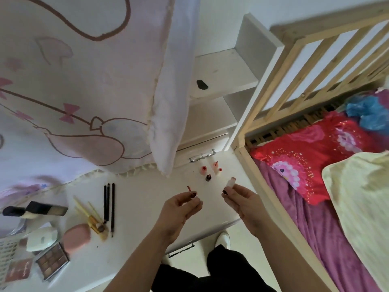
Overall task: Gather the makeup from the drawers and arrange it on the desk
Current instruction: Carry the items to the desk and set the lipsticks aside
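Above the white desk (139, 199) my left hand (179, 209) pinches a lip gloss wand (190, 191) whose red tip points up. My right hand (240, 199) holds the matching clear tube (229, 183), apart from the wand. Beyond my hands several small lip tint bottles (210, 171) stand on the desk by a drawer with a metal handle (202, 155). To the left lie three dark pencils (109, 205), gold brushes (92, 218), a pink compact (76, 237), an eyeshadow palette (52, 261) and a black contour palette (48, 208).
A pink patterned curtain (84, 91) hangs over the desk's back. White shelves (223, 74) rise behind the drawer. A wooden bed frame (284, 127) with red and purple bedding stands on the right. A white lamp-like device (42, 237) and a blush (17, 270) sit at far left.
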`<state>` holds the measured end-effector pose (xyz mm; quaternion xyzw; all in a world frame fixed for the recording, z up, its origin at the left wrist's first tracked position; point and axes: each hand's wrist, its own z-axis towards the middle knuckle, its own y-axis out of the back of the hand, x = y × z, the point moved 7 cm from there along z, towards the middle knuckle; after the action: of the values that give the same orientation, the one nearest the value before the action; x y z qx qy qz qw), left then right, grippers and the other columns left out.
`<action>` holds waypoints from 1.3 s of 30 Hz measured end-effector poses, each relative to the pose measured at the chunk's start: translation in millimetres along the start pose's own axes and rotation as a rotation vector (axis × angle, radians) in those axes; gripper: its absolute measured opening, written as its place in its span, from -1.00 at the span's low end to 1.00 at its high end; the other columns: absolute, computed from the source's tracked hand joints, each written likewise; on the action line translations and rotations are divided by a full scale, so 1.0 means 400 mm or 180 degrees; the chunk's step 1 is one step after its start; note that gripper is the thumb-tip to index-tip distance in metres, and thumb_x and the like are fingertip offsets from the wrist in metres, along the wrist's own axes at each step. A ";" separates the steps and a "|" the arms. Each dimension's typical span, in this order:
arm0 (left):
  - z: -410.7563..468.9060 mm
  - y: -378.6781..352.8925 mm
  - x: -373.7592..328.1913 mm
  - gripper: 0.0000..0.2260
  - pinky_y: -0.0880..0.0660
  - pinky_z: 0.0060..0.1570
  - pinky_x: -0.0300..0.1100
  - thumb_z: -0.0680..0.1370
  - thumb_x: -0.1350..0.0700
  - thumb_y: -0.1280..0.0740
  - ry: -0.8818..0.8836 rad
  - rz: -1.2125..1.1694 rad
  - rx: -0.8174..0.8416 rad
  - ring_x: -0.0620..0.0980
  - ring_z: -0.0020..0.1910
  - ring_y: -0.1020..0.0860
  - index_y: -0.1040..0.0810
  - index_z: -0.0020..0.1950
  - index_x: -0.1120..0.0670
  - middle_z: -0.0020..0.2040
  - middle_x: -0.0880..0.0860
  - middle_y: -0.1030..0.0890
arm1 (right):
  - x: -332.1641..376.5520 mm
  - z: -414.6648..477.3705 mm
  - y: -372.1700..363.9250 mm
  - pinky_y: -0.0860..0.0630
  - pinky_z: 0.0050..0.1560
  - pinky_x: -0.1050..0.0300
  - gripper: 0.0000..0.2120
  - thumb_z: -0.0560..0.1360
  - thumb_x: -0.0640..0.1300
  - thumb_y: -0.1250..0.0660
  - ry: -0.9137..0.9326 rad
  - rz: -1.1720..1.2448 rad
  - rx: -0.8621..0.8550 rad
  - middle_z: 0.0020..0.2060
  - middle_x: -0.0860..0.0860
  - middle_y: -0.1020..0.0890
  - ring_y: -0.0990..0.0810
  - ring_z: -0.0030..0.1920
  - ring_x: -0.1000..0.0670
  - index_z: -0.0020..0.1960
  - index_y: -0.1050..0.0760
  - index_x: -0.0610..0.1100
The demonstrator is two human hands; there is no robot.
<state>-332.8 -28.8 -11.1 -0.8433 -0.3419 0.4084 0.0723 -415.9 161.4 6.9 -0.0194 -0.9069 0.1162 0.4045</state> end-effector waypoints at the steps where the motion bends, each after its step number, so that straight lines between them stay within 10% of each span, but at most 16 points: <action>1: 0.017 -0.003 0.012 -0.77 -0.56 0.16 -0.05 0.43 0.32 -0.50 -0.0065 0.0280 -0.0155 0.14 0.00 -0.67 -0.63 0.07 0.26 -0.05 0.12 -0.66 | -0.003 0.017 0.021 -0.61 0.06 0.17 -0.70 0.45 -0.19 -0.49 0.0036 -0.0183 -0.0077 -0.02 -0.13 -0.72 -0.70 0.03 -0.06 0.15 -0.62 -0.25; 6: 0.096 -0.026 0.048 -0.80 -0.47 -0.26 -0.45 0.39 0.15 -0.57 -0.0410 0.1570 -0.0978 -0.13 -0.31 -0.62 -0.70 -0.02 0.05 -0.16 -0.07 -0.71 | -0.019 0.108 0.100 -0.56 -0.07 0.15 -0.79 0.44 -0.05 -0.54 0.0176 -0.1463 -0.0426 -0.08 0.06 -0.70 -0.64 -0.18 0.06 0.05 -0.64 -0.02; 24: 0.292 -0.100 0.174 -0.85 -0.38 -0.20 -0.56 0.38 0.10 -0.56 -0.0774 0.2552 -0.1944 -0.21 -0.24 -0.56 -0.68 -0.09 -0.03 -0.06 -0.13 -0.59 | -0.042 0.397 0.103 -0.46 -0.01 0.34 -0.80 0.45 -0.01 -0.50 0.1161 -0.3446 0.0489 -0.07 0.13 -0.59 -0.58 -0.17 0.21 0.06 -0.60 0.08; 30: 0.283 -0.099 0.180 -0.63 -0.36 -0.08 -0.42 0.40 0.10 -0.55 -0.0672 0.2922 -0.1894 -0.15 -0.18 -0.52 -0.61 0.19 0.05 0.07 -0.06 -0.51 | -0.048 0.387 0.121 -0.34 -0.09 0.60 -0.57 0.42 -0.15 -0.50 0.1058 -0.3508 0.0601 0.02 0.08 -0.53 -0.54 -0.16 0.22 0.26 -0.51 -0.02; 39: 0.059 0.036 0.085 -0.82 -0.46 -0.07 -0.27 0.56 0.05 -0.37 -0.1099 0.3078 -0.2498 -0.15 -0.14 -0.54 -0.61 0.15 0.00 0.08 -0.08 -0.52 | -0.093 0.219 0.098 -0.37 -0.17 0.14 -0.87 0.44 -0.19 -0.38 0.0974 -0.3543 0.0379 -0.18 0.05 -0.51 -0.50 -0.24 0.03 -0.12 -0.43 -0.07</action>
<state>-327.9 -21.9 -54.2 -0.7880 -0.0541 0.3693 -0.4896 -457.8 177.6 -85.8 0.4666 -0.7037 -0.0674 0.5316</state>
